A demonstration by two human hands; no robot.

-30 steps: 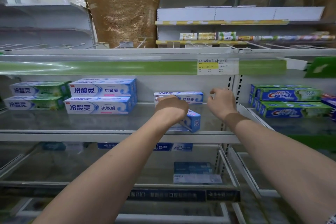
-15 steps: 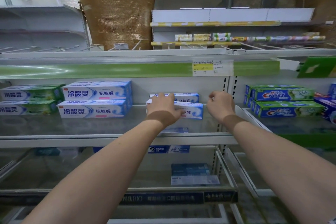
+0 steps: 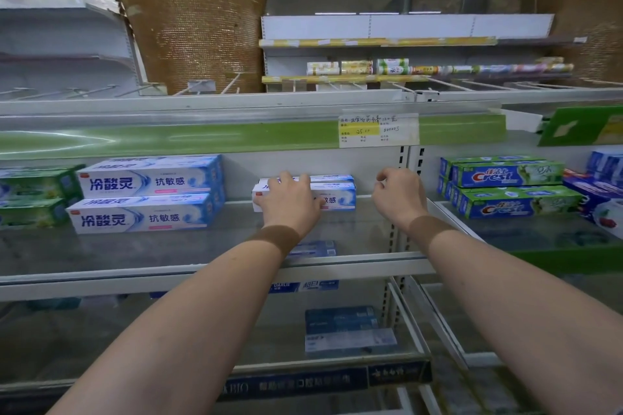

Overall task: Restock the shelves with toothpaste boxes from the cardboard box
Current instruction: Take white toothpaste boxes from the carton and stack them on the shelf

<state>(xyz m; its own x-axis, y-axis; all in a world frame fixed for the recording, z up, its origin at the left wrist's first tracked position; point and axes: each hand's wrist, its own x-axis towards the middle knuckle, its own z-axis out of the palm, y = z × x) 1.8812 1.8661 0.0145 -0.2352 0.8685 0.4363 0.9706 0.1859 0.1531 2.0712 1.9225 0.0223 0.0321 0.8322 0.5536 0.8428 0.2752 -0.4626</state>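
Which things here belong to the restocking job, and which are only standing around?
Belong to the job:
- left hand, on the front toothpaste box
- second toothpaste box behind it
- right hand, holding nothing
- shelf

Only standing around:
- Crest boxes
- price label
- boxes on the lower shelf

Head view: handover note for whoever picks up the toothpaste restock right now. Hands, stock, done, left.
Left hand: fingers curled over the front blue-and-white toothpaste box, which lies flat on the glass shelf in front of a second matching box.
Right hand: loosely curled, holds nothing, hovers beside the shelf upright.
Stock: two-high stack of the same blue-and-white boxes at left, green boxes beyond it, Crest boxes on the right bay.
Done: front box set down square.
Left: release it, fetch more. The cardboard box is out of view; shelf still has gaps.
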